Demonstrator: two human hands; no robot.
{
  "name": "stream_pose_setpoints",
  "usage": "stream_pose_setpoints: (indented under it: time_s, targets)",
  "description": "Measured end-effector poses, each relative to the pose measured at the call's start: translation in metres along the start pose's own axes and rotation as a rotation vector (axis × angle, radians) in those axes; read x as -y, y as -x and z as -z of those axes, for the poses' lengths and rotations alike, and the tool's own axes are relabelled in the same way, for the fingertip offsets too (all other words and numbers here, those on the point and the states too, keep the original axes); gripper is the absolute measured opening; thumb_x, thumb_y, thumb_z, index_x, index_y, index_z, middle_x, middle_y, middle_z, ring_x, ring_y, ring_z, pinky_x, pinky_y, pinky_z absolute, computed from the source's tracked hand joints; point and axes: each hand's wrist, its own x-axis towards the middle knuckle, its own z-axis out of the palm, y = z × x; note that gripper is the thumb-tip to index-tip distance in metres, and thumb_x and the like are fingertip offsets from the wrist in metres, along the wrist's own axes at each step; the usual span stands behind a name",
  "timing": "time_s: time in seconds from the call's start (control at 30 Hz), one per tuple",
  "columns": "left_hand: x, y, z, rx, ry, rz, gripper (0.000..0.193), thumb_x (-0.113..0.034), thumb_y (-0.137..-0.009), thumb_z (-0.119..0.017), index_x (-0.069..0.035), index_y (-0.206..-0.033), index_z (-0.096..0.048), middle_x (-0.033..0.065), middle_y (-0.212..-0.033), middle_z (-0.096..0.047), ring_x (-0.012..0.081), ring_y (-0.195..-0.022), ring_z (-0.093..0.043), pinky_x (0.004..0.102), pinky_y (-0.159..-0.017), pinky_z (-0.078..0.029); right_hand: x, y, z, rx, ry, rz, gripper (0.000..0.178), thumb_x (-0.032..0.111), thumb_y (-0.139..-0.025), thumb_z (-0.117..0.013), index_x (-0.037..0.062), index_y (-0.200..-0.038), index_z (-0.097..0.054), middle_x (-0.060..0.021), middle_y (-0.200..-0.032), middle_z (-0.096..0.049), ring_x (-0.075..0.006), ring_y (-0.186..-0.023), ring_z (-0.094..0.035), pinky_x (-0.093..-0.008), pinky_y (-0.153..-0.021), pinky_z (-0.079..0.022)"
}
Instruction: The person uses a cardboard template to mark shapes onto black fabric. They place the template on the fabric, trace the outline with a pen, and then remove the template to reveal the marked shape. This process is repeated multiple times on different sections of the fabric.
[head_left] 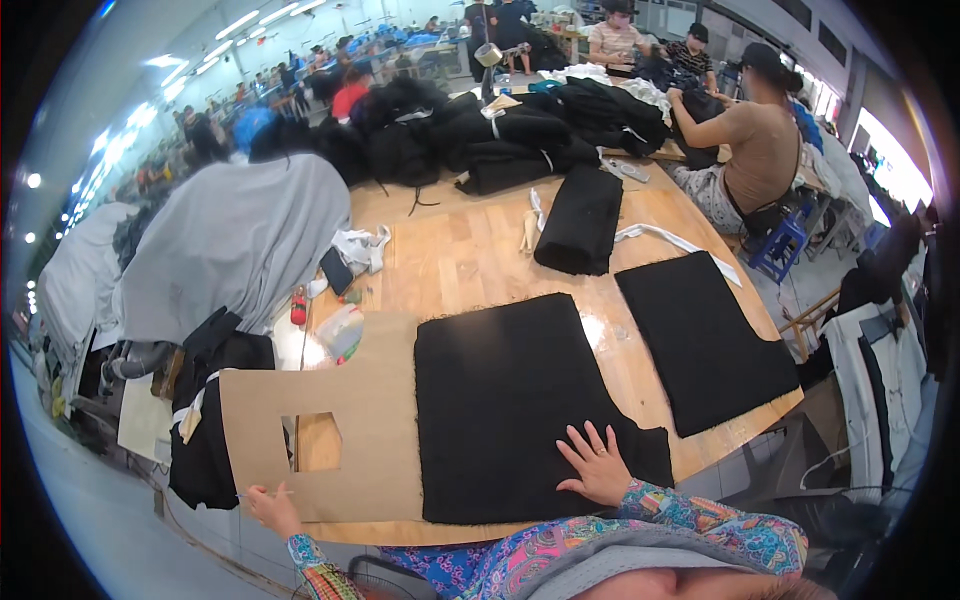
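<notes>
While the right hand (597,470) lies flat and spread on the black fabric (500,400) at the front edge of the tabletop (450,255), even pressure should prevent creeping. The left hand (274,510) bunches its fingers at the tan card (380,420), front-left, perhaps around something too small to tell; square the card gently.

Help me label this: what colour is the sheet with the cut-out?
The sheet is tan, best seen in the head view.
</notes>
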Motion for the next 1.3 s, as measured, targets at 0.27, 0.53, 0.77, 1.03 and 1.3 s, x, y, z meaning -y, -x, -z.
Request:
stream_pose_setpoints:
  time_s: [0.27, 0.53, 0.77, 1.03, 1.3]
  targets:
    - [0.017, -0.024, -0.01, 0.158, -0.066, 0.156, 0.05, -0.016, -0.064, -0.08, -0.011, -0.098, -0.044, 0.0084, -0.106, -0.056, 0.0332, -0.104, -0.052, 0.0574, -0.078, -0.041, -0.02, 0.022, 0.004, 0.024, 0.017, -0.15, 0.075, 0.065, -0.082, -0.046, 0.0153, -0.138, -0.04, -0.0113, -0.148, -0.029, -0.0375, -0.138, -0.017, -0.0641, -0.105, -0.013]
    - [0.047, -0.055, -0.003, 0.176, -0.003, 0.126, 0.039, -0.012, -0.069, -0.074, -0.01, -0.09, -0.042, 0.0068, -0.096, -0.056, 0.0295, -0.092, -0.056, 0.0526, -0.074, -0.041, -0.028, 0.027, 0.016, -0.021, -0.183, -0.242, 0.073, 0.056, -0.082, -0.056, 0.009, -0.136, -0.041, -0.0156, -0.148, -0.026, -0.0414, -0.138, -0.014, -0.0677, -0.103, -0.012]
    - [-0.064, -0.056, 0.122, -0.127, 0.102, -0.508, 0.011, 0.006, -0.078, -0.05, -0.001, -0.082, -0.043, 0.0125, -0.081, -0.05, 0.0312, -0.078, -0.054, 0.0365, -0.069, -0.043, -0.046, -0.008, 0.071, -0.277, -0.214, -0.203, 0.067, 0.046, -0.082, -0.062, 0.0075, -0.134, -0.045, -0.0175, -0.149, -0.023, -0.0421, -0.139, -0.007, -0.0574, -0.109, -0.005]
    - [-0.179, -0.017, 0.259, -0.192, 0.535, -0.808, 0.006, 0.007, -0.084, -0.053, 0.001, -0.083, -0.05, 0.0166, -0.107, -0.06, 0.0247, -0.092, -0.057, 0.0295, -0.083, -0.044, -0.064, -0.076, 0.147, -0.618, -0.228, 0.054, 0.067, 0.034, -0.075, -0.074, 0.0088, -0.132, -0.048, -0.0178, -0.147, -0.027, -0.0418, -0.138, -0.014, -0.0508, -0.11, -0.017]
    - [-0.228, -0.005, 0.273, -0.059, 1.116, -0.532, 0.018, 0.001, -0.086, -0.06, -0.003, -0.075, -0.047, 0.012, -0.105, -0.061, 0.0159, -0.091, -0.056, 0.0275, -0.087, -0.042, -0.082, -0.127, 0.219, -0.862, -0.272, 0.086, 0.076, 0.025, -0.072, -0.078, 0.0038, -0.135, -0.042, -0.0179, -0.147, -0.028, -0.0372, -0.138, -0.019, -0.0438, -0.11, -0.022]
